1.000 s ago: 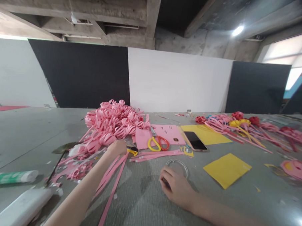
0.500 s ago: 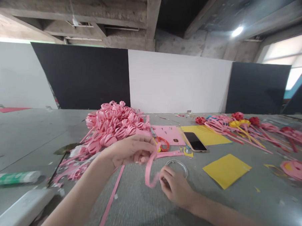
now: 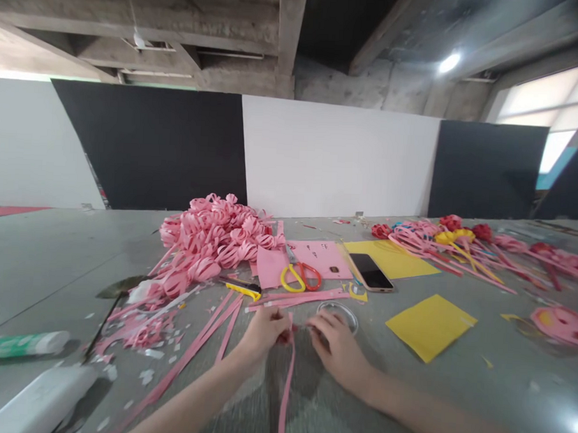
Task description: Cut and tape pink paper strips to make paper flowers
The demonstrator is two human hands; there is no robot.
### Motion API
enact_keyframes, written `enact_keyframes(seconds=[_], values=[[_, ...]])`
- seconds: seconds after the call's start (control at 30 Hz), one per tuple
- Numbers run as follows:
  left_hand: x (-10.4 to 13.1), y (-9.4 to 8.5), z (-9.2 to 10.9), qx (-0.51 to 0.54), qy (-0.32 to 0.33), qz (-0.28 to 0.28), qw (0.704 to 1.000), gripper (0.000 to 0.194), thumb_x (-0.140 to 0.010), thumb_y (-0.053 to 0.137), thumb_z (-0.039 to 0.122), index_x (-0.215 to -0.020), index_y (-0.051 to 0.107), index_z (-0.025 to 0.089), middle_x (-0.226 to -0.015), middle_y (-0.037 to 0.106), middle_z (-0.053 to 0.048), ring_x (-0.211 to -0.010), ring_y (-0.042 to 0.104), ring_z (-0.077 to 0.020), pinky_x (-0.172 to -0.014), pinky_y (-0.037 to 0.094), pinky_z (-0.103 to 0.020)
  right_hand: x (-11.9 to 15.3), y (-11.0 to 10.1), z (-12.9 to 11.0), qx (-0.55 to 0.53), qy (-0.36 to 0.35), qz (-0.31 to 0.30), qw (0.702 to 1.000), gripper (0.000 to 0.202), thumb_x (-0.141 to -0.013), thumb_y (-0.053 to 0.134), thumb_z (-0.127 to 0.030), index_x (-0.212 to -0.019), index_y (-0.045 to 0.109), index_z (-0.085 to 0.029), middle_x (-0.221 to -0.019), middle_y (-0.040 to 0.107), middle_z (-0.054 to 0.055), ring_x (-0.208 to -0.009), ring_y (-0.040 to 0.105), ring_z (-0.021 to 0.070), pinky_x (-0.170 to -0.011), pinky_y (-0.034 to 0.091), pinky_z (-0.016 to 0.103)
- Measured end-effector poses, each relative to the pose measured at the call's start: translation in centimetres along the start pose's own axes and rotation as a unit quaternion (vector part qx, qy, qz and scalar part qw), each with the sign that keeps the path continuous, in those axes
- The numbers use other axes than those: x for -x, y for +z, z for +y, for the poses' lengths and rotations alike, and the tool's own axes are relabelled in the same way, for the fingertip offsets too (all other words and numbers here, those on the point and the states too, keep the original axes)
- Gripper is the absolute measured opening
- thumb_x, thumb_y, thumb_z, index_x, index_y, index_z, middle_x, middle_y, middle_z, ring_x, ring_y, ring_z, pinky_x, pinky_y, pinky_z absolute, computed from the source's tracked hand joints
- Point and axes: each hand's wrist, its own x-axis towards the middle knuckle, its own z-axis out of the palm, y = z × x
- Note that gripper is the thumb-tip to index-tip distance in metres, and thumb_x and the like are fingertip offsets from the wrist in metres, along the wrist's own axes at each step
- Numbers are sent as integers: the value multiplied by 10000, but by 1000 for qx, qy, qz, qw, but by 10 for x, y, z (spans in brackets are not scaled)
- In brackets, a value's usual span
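My left hand pinches a narrow pink paper strip, which hangs down toward the front edge of the view. Just right of it, my right hand has its fingers bent together, their tips close to the strip's upper end; whatever is between them is too small or blurred to make out. Partly behind the right hand lies a roll of clear tape. More pink strips lie flat beyond my hands. Beside those are a yellow utility knife and scissors with yellow and red handles.
A large heap of pink paper curls stands behind on the left. A phone lies by yellow paper sheets. Red and pink paper flowers are at the back right. A glue tube and a white box sit at left.
My left hand has moved down and nearer to me, uncovering the scissors and knife. The strip was looped between both hands and now hangs below the left one. My right hand stays near the tape.
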Motion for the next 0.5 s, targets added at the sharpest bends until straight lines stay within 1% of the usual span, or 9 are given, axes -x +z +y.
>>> enact_keyframes(seconds=[0.1,0.2,0.3,0.37,0.43,0.5], values=[[1,4,-13,12,17,12,1000,88,-598,525,189,-623,446,159,-466,567,27,-412,510,-95,-425,375,-189,-2,1,5,-27,17,13,999,237,-796,395,-71,-878,565,-215,-794,562,23,-757,503,177,-702,384,319],[4,9,-17,25,22,-4,999,145,-616,531,217,-736,474,159,-534,598,22,-411,524,-102,-412,386,-194,-3,3,11,-70,23,34,997,219,-811,401,-110,-885,580,-213,-789,581,25,-743,531,167,-695,406,305],[6,11,-19,8,35,-21,999,130,-645,524,255,-707,509,142,-493,562,32,-372,494,-89,-387,370,-185,-4,3,14,-102,34,62,992,204,-821,412,-155,-910,586,-216,-825,597,31,-776,546,169,-704,425,299],[6,12,-20,-9,45,-24,999,116,-655,517,251,-673,521,136,-448,527,43,-351,478,-85,-370,352,-178,-4,1,13,-112,34,75,990,203,-822,420,-171,-923,588,-221,-850,603,34,-807,546,174,-728,426,306],[6,12,-21,-28,52,-25,998,110,-667,507,242,-666,532,135,-415,506,49,-340,470,-85,-366,345,-176,-4,-1,11,-118,31,80,989,203,-824,419,-176,-921,591,-225,-855,603,35,-818,543,175,-741,424,311],[5,12,-23,-43,56,-30,997,121,-683,495,245,-662,539,135,-397,496,49,-334,461,-85,-367,348,-178,-3,-3,9,-121,30,70,990,229,-824,415,-176,-988,564,-231,-833,600,32,-801,543,173,-736,425,314]])
